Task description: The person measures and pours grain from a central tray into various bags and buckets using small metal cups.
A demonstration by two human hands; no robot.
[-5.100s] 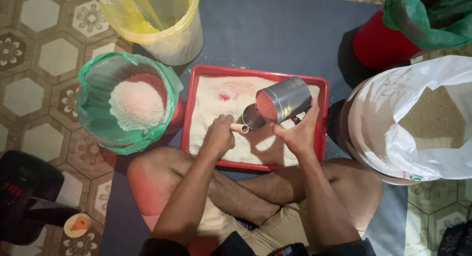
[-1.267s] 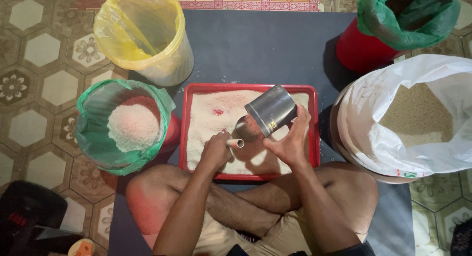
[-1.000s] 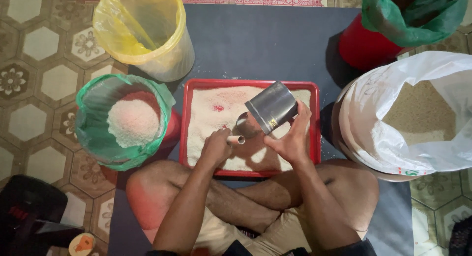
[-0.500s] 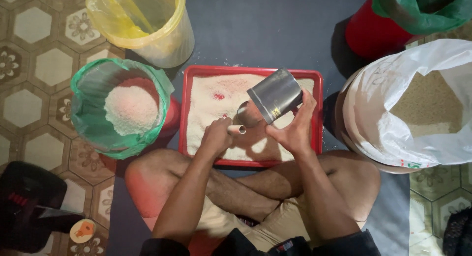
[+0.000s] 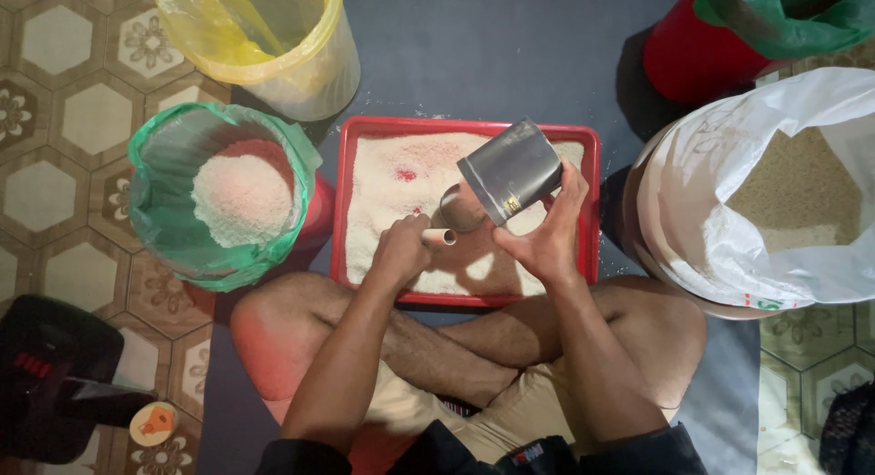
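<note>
- A green-lined bucket (image 5: 223, 197) at far left holds a mound of white rice, so some filling looks done
- The left hand (image 5: 401, 252), fingers closed around a small pale tube (image 5: 441, 237), rests on the rice in the red tray (image 5: 365, 129)
- The right hand (image 5: 545, 238) has fingers clamped around a tilted metal can (image 5: 510, 170) above the tray; much rice remains there
- An open white sack (image 5: 775, 201) of grain sits right

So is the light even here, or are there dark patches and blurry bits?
Head view: uneven light. The left hand, right hand and metal cup throw shadows across the rice in the red tray; the white sack is brightest; the lower corners fall dark. Mostly sharp.
</note>
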